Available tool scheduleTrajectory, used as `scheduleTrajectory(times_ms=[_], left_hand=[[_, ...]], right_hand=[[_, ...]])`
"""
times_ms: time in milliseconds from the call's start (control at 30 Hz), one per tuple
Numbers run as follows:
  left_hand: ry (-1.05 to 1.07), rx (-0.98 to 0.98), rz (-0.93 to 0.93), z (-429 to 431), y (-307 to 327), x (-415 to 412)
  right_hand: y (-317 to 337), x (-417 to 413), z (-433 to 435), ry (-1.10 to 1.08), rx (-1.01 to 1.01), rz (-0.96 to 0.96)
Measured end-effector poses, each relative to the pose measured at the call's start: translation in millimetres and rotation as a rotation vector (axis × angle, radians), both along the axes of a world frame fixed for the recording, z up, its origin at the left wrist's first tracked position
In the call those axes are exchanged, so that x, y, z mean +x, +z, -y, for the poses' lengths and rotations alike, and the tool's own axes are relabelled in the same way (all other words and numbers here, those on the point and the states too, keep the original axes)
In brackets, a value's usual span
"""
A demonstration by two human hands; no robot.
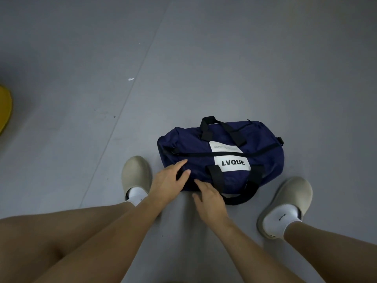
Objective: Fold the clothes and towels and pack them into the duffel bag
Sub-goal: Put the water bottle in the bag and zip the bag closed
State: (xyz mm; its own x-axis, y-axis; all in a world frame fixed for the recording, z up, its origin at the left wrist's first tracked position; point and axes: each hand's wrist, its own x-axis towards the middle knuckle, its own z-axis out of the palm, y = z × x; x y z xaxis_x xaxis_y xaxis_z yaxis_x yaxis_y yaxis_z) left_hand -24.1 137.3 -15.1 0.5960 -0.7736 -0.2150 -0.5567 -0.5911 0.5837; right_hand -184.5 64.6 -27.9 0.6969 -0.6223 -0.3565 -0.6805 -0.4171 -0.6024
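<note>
The grey floor [183,58] lies open ahead and to the left, bare except for a yellow thing [4,107] cut off by the left edge. A navy duffel bag [224,144] sits on the floor between two beige shoes [135,172], close to both. The left hand [168,181] rests on the bag's left end, fingers nearly straight and thumb spread, gripping nothing. The right hand [211,200] reaches in flat, its straight fingertips touching the bag's near side. The bag looks full, its zip [204,155] closed, with black handles [216,174] and a white "LVQUE" label [232,162].
</note>
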Motion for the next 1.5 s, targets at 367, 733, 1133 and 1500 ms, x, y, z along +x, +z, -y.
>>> scheduleTrajectory(times_ms=[367,733,1133,1500], left_hand=[[0.212,-0.087,-0.25,29,-1,10],[0.098,-0.163,-0.098,11,14,3],[0.099,-0.141,-0.128,7,6,5],[0.167,-0.124,-0.221,8,-2,14]], right_hand=[[-5,16,9,-0.206,-0.128,0.086],[-14,46,-5,-0.372,-0.16,0.174],[-11,32,-3,-0.51,-0.172,0.134],[-10,-5,39,-0.661,-0.124,0.007]])
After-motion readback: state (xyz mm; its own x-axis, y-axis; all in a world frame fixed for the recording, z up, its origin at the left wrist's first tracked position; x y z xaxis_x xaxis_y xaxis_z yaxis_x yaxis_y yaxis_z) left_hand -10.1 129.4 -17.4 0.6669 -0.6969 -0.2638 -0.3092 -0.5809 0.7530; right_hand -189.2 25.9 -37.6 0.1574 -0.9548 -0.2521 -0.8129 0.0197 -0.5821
